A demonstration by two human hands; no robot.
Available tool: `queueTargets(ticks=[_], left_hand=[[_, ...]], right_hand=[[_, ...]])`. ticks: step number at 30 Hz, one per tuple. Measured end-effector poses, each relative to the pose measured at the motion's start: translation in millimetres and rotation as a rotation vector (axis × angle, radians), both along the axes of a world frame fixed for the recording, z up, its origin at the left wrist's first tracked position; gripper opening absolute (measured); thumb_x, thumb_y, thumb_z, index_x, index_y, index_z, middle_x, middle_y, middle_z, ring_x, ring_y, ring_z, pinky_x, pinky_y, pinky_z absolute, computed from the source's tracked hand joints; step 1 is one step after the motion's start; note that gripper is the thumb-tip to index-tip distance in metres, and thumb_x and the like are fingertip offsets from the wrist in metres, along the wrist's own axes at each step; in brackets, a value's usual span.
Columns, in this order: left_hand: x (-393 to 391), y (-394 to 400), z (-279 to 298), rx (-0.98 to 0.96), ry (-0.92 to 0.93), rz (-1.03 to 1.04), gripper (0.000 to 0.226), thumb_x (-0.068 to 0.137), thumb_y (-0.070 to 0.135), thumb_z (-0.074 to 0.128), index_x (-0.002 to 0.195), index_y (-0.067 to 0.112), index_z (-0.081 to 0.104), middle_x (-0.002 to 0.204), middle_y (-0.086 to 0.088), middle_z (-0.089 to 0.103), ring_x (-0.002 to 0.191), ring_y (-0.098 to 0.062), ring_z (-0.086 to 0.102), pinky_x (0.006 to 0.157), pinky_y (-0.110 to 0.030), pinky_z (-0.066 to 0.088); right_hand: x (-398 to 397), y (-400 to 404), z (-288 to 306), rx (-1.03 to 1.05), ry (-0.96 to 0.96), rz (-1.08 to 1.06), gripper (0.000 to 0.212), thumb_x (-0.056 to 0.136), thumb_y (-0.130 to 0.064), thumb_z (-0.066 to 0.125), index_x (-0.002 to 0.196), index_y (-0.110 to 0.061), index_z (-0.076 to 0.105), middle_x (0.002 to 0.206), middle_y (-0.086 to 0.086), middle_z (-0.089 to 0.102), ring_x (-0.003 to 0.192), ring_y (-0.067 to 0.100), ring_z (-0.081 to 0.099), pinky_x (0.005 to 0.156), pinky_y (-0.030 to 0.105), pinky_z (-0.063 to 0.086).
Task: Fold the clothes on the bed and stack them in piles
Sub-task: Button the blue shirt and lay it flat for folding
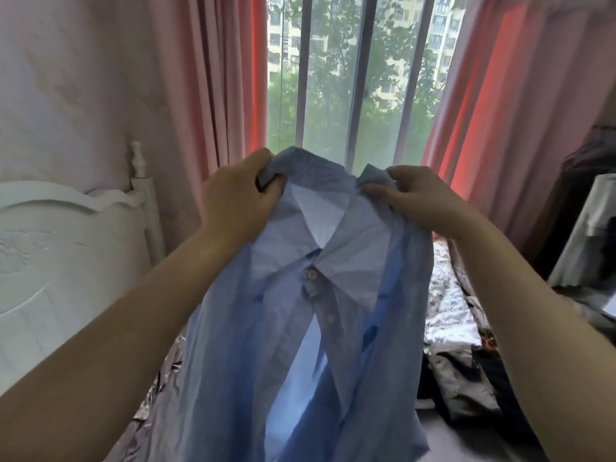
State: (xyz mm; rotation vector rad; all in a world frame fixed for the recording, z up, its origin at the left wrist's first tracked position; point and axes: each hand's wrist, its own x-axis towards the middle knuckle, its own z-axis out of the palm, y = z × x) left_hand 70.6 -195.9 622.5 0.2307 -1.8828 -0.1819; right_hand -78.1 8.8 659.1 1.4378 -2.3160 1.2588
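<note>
A light blue button-up shirt (293, 335) hangs in the air in front of me, collar up and front facing me, its top button fastened and the lower front gaping. My left hand (236, 198) grips the left shoulder by the collar. My right hand (423, 198) pinches the right shoulder at the same height. The shirt's lower part drops out of view and hides much of the bed behind it.
A white carved headboard (50, 248) stands at the left. Floral bedding (450, 305) shows at the right, with dark and grey clothes (463, 385) heaped near it. Pink curtains (206, 78) frame a barred window (353, 71) straight ahead.
</note>
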Motion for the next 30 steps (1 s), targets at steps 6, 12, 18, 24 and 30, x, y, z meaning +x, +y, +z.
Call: queueTargets(ticks=[6,12,18,24,30], left_hand=[[-45,-33,-55,0.212,-0.341,-0.007,0.026,0.082,0.038,0.054,0.070,0.016,0.051,0.063,0.000,0.052,0.066,-0.026,0.053,0.056,-0.031,0.031],[-112,-79,-191,0.440,-0.748,0.098,0.031,0.083,0.050,0.057,0.095,0.025,0.069,0.101,-0.008,0.070,0.098,-0.032,0.062,0.067,-0.031,0.037],[-153,-108,-350,0.482,-0.924,0.182,0.025,0.091,0.040,0.057,0.099,0.019,0.069,0.106,-0.011,0.067,0.100,-0.034,0.060,0.066,-0.031,0.033],[-167,-130,-468,0.498,-0.996,0.243,0.021,0.087,0.036,0.063,0.097,0.018,0.070,0.103,-0.009,0.051,0.098,-0.030,0.054,0.071,-0.035,0.042],[-217,-175,-542,0.788,-0.940,0.339,0.021,0.090,0.037,0.058,0.086,0.017,0.066,0.099,-0.010,0.068,0.099,-0.034,0.061,0.067,-0.031,0.039]], right_hand=[[-48,-27,-64,0.167,-0.369,-0.034,0.028,0.081,-0.031,0.075,0.100,-0.011,0.072,0.089,0.008,0.072,0.075,0.015,0.065,0.071,0.033,0.057],[-117,-96,-205,0.439,-0.387,-0.210,0.018,0.084,-0.023,0.071,0.087,-0.006,0.068,0.082,0.015,0.067,0.073,0.022,0.061,0.064,0.033,0.052],[-159,-147,-374,0.686,-0.314,-0.364,0.013,0.087,-0.025,0.057,0.086,-0.016,0.066,0.094,0.009,0.067,0.094,0.030,0.062,0.067,0.028,0.038],[-185,-164,-501,0.606,-0.483,-0.294,0.017,0.082,-0.006,0.052,0.076,-0.005,0.067,0.080,0.016,0.068,0.080,0.032,0.065,0.074,0.035,0.052],[-224,-217,-575,0.558,-0.478,-0.287,0.029,0.088,-0.009,0.052,0.115,-0.014,0.062,0.115,0.009,0.063,0.108,0.027,0.057,0.076,0.024,0.038]])
